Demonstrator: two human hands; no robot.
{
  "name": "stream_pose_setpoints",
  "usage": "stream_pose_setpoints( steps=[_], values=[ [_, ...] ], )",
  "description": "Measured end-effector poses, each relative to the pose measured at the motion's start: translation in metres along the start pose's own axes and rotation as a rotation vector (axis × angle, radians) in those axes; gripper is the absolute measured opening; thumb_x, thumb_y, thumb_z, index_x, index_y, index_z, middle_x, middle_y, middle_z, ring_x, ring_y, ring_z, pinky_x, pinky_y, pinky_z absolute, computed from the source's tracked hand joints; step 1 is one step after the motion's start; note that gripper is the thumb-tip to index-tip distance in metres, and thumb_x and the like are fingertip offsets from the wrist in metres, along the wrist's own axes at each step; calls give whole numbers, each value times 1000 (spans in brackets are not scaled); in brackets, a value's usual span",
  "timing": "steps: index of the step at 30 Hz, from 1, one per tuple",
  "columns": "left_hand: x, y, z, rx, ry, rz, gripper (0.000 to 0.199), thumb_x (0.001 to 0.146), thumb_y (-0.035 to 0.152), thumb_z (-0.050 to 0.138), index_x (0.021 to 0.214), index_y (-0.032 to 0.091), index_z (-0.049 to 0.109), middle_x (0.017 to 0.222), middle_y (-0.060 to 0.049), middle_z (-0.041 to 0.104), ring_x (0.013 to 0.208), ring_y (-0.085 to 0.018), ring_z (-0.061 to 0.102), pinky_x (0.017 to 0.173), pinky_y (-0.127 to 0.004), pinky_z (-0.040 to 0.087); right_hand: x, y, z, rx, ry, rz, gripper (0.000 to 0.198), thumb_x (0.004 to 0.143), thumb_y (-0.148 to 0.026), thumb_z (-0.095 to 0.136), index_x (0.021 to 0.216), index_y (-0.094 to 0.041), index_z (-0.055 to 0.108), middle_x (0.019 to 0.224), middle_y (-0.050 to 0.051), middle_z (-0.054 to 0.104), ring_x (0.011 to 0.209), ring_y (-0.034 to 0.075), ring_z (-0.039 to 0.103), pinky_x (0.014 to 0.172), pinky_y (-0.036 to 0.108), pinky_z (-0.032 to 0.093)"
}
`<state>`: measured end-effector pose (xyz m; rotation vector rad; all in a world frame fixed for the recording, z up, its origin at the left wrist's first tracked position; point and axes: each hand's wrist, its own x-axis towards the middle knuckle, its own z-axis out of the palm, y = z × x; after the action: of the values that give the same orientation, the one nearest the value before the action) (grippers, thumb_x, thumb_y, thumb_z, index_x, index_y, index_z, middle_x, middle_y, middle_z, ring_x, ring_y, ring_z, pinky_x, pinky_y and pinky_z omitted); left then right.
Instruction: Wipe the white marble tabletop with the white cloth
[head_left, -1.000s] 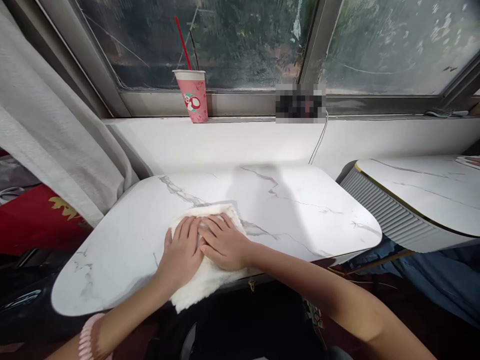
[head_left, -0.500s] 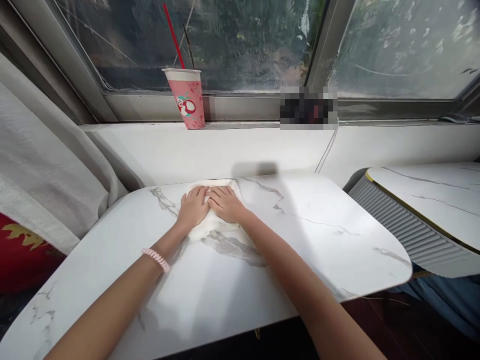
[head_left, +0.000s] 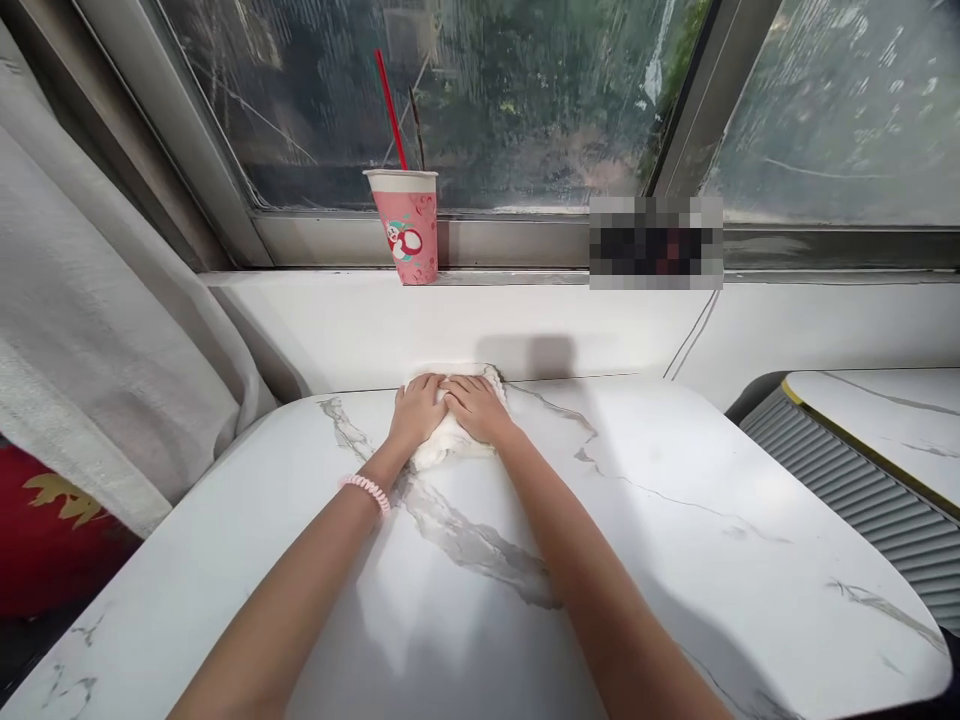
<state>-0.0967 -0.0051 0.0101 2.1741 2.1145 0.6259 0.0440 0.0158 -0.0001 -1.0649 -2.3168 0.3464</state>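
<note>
A white cloth [head_left: 450, 443] lies bunched on the marble-patterned white table [head_left: 480, 655], at its far edge where the wall rises. My left hand [head_left: 417, 410] rests flat on the cloth, fingers stretched forward; a pink coiled band [head_left: 367, 488] circles that wrist. Beside it my right hand [head_left: 478, 408] presses down on the same cloth, fingers also extended. The two hands touch or nearly touch at the fingertips. Both arms reach far out across the table, and the hands cover much of the cloth.
On the window ledge stand a pink paper cup [head_left: 409, 235] with a red straw and a blurred-out dark object [head_left: 652, 245], cords hanging below. A grey curtain [head_left: 112, 300] hangs at left above a red cushion-like thing [head_left: 60, 545]. Another marble-topped piece [head_left: 892, 415] stands right.
Both hands have pushed the cloth a little forward, up against the wall at the table's far edge. The camera view has shifted, so the surroundings appear lower and further right.
</note>
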Motion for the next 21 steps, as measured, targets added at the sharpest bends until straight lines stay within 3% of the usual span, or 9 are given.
stream_pose_setpoints(
  steps=[9, 14, 21],
  values=[
    [-41, 22, -5, -12, -22, 1, 45, 97, 25, 37, 140, 16, 50, 151, -15, 50, 142, -28, 43, 120, -54, 27, -36, -10, -11, -31, 3, -45, 35, 104, -25, 39, 131, -20, 60, 142, 9, 59, 135, 20, 48, 120, 46, 30],
    [-89, 44, -9, 16, -16, -20, 46, 99, 25, 36, 142, 13, 48, 153, -17, 47, 144, -29, 40, 120, -58, 25, -78, -23, -22, -68, -5, -112, 34, 103, -26, 40, 131, -20, 60, 140, 10, 60, 134, 21, 49, 118, 47, 33],
    [-171, 82, -18, 96, -14, 32, 46, 99, 22, 36, 141, 8, 49, 152, -18, 49, 144, -30, 40, 119, -59, 28, -161, -49, -41, -77, -5, -148, 37, 102, -27, 38, 133, -18, 58, 142, 10, 59, 135, 23, 49, 120, 48, 33]
  ],
)
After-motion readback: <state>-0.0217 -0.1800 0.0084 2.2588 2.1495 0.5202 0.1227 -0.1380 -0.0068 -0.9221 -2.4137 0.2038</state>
